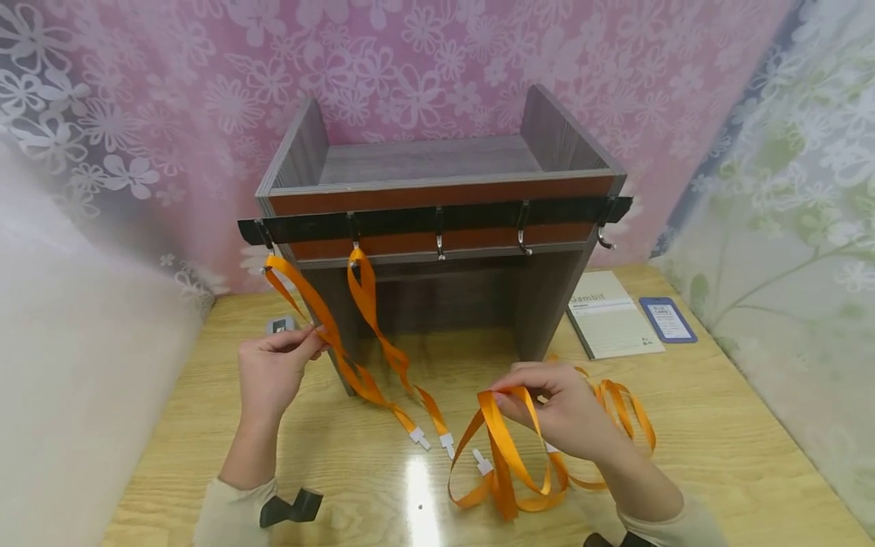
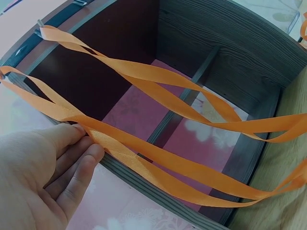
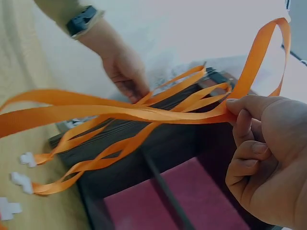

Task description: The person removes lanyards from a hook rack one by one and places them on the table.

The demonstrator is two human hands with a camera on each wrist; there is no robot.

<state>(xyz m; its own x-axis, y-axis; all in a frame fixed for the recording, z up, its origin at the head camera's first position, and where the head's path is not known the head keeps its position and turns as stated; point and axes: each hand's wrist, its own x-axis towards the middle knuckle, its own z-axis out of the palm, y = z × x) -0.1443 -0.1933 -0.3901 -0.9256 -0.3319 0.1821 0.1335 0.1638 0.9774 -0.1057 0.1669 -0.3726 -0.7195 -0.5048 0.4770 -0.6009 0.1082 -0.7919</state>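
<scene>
My left hand (image 1: 273, 372) pinches the edge of an orange lanyard (image 1: 311, 292) that hangs from the leftmost hook of a black rail (image 1: 403, 222). On the second hook hangs another orange lanyard (image 1: 367, 292), its white clip (image 1: 446, 442) down on the table. Lower and to the right, my right hand (image 1: 557, 406) holds a looped orange lanyard (image 1: 502, 437) between thumb and fingers. In the right wrist view this lanyard (image 3: 261, 50) forms a loop above the fingertips, and its strap runs off to the left. More orange lanyards (image 1: 625, 406) lie behind my right hand, partly hidden.
The rail runs across a grey wooden shelf (image 1: 431, 163). Three hooks (image 1: 522, 239) to the right bear no lanyard. A notebook (image 1: 611, 315) and a blue card holder (image 1: 668, 319) lie at the right of the wooden table (image 1: 738, 448). A small grey object (image 1: 280, 324) is behind my left hand.
</scene>
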